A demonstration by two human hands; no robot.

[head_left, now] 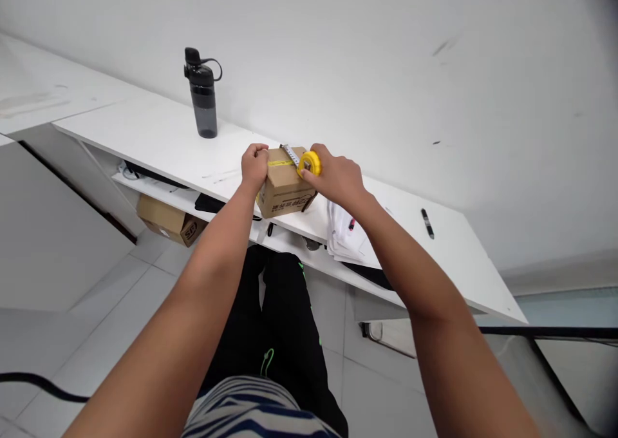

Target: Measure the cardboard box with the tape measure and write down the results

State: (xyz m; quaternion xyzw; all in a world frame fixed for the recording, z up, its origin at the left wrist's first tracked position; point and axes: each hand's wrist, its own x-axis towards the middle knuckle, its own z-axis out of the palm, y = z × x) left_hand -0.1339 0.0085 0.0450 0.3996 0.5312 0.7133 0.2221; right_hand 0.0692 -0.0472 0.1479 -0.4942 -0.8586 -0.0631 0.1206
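A small brown cardboard box (286,193) with dark print on its front and a strip of yellow tape across its top sits near the front edge of the white desk. My left hand (255,166) grips the box's left side, fingers curled at its upper edge. In my right hand (338,172) is a yellow tape measure (309,162), held over the box's right top edge. Its short pulled-out blade (290,154) lies slantwise across the box top toward the back edge. My right fingertips are partly hidden behind the tape measure.
On the desk (154,125) stand a dark water bottle (205,103) at the back left and, right of the box, a stack of papers (345,232) with a small red-and-black item. A black marker (427,223) lies farther right. Below, another cardboard box (164,219) sits under the shelf.
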